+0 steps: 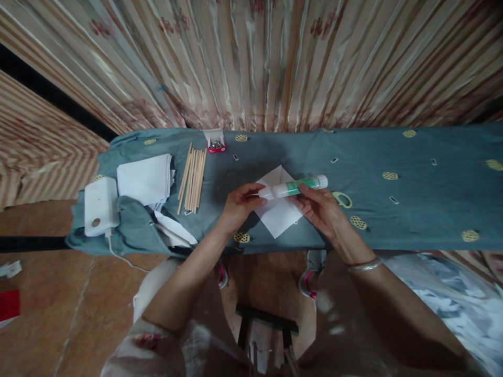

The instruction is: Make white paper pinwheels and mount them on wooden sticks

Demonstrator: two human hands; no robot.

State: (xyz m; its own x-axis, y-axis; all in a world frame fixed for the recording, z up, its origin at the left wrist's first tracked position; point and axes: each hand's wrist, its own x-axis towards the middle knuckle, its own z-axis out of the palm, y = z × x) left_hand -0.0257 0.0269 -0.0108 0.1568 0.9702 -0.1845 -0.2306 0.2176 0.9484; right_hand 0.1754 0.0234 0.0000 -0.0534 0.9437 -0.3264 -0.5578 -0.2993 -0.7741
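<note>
A glue stick with a white and green barrel lies across my right hand, whose fingers are closed around it. At its left end, my left hand pinches a small white cap, which looks just apart from the barrel or barely touching it. Beneath both hands a square white sheet of paper rests on the cloth, turned with one corner toward me. Light fold lines seem to run across the sheet.
Left of my hands lie several wooden sticks, a red box of metal pieces, a stack of white paper and a white device with a cable. Green-handled scissors lie right of my right hand. A patterned cloth covers the table.
</note>
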